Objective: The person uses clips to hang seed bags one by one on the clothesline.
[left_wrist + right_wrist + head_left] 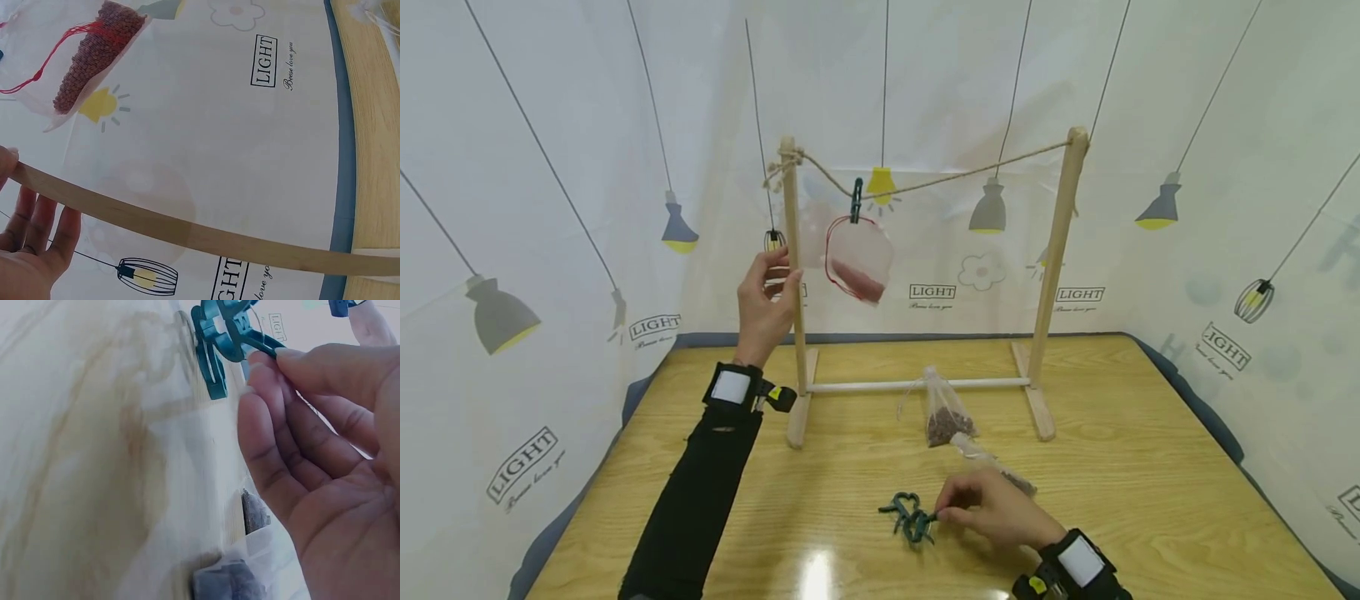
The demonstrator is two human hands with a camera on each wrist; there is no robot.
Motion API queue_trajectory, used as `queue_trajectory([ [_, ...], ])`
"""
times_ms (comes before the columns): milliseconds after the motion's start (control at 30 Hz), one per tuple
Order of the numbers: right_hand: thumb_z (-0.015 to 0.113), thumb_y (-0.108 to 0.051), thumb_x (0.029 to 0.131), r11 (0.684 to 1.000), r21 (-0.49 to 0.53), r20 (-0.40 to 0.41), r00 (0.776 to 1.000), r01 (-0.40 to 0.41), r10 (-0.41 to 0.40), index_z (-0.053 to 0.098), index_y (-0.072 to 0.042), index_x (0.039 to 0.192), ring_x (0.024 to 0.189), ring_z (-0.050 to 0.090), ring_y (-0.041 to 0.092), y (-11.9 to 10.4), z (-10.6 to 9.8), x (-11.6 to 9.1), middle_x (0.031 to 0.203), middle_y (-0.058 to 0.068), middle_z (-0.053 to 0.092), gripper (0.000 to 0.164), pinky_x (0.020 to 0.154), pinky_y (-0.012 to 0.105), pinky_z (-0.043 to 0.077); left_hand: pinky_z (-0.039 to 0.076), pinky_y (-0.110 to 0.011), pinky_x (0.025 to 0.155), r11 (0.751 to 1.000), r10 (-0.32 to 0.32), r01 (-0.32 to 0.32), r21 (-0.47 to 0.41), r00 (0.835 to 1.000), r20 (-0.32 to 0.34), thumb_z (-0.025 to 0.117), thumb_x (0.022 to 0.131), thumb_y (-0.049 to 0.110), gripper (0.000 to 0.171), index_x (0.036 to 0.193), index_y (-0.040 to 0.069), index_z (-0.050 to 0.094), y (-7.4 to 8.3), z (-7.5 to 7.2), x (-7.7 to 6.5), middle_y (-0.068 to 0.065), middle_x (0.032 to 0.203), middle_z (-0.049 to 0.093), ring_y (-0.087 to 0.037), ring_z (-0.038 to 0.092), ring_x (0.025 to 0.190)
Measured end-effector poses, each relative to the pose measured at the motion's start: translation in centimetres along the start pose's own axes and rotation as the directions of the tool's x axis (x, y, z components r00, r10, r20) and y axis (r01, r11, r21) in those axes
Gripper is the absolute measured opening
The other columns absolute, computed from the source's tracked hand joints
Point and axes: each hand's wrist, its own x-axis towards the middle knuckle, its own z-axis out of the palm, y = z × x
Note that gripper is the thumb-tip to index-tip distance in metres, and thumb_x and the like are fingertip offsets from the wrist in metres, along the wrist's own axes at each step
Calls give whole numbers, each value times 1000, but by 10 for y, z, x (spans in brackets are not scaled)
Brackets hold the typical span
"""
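My left hand (765, 302) holds the left upright post (791, 208) of a wooden stand, thumb on one side and fingers on the other. From the twine (955, 176) strung between the posts, a dark green clothespin (856, 200) holds a sheer pouch (868, 242) with a red drawstring. Reddish grains (103, 53) lie inside it in the left wrist view. Low over the table, my right hand (996, 510) pinches one arm of a green clothespin (265, 344) between thumb and index finger. It belongs to a small tangle of clothespins (914, 523).
Two more sheer pouches, an upright one (949, 421) and a lying one (981, 454), are on the wooden table (1135, 467) beyond my right hand. A white crossbar (857, 387) joins the stand's feet. Printed fabric (722, 183) surrounds the table's back and sides.
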Motion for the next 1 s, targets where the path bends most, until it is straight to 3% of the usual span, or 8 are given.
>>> queue_trajectory([
  [333,70,-25,99,999,33,-140,990,20,-16,73,-17,104,90,71,9,-10,-13,3,103,5,73,10,78,26,61,55,-26,87,1000,-2,3,-21,1000,8,65,102,12,38,138,4,59,-5,-2,3,-20,124,61,-25,64,108],
  [633,68,-25,100,1000,16,-228,974,20,-16,72,-17,106,86,70,11,-27,-33,10,101,13,73,11,77,30,61,53,-23,86,998,-56,56,-11,998,-26,66,101,10,40,140,9,59,-5,-3,1,-16,124,63,-12,60,106],
  [833,66,-20,101,998,18,-294,954,63,-55,71,-14,109,87,71,26,-39,-49,14,99,11,72,11,75,34,62,54,-30,95,997,-73,72,-42,997,-23,68,99,9,52,148,7,51,-1,-2,1,-18,134,57,-23,58,119],
  [1000,65,-16,101,996,9,-336,938,90,-81,71,-12,110,90,72,29,-46,-61,15,100,13,73,11,77,36,62,48,-53,111,995,-62,58,-85,997,-36,72,95,7,65,153,6,43,6,-2,-2,-22,144,51,-37,51,132],
])
